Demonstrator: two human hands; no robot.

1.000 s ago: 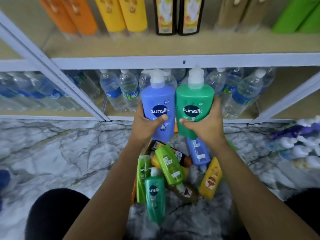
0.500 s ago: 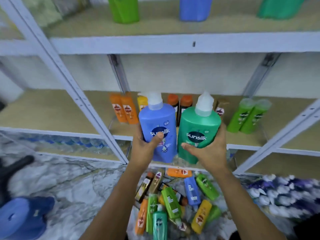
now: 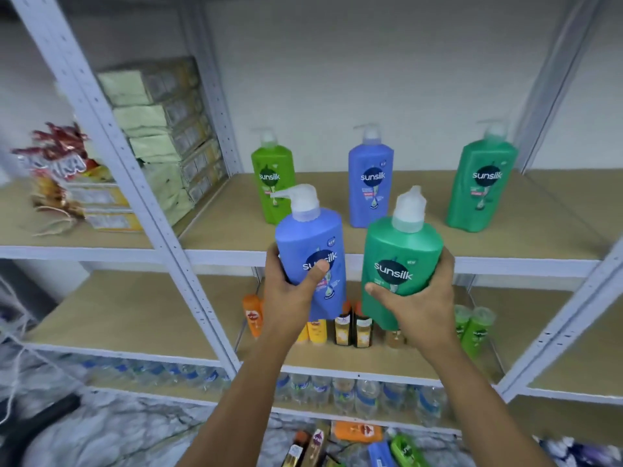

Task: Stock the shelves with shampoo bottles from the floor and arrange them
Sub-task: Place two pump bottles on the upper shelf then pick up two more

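The left hand (image 3: pixel 292 291) is wrapping its fingers and thumb around a blue plastic pump bottle of shampoo (image 3: pixel 312 254), while the right hand (image 3: pixel 416 298) is clamping a dark green plastic pump bottle (image 3: pixel 401 264) the same way — both are being held upright, just in front of the edge of the tan board shelf with the pale metal frame (image 3: pixel 337 257). Three pump bottles are already standing on that shelf: a lime green one (image 3: pixel 273 183), a second blue one (image 3: pixel 371 183) and a second dark green one (image 3: pixel 482 187).

The risk lies in setting two bottles down at once. Either base may be catching on the shelf's front lip and tipping, or a carried bottle may be nudging a standing one over — the lime green bottle is sitting closest to the blue one's path. More bottles are lying on the marble floor (image 3: pixel 101 433) below.
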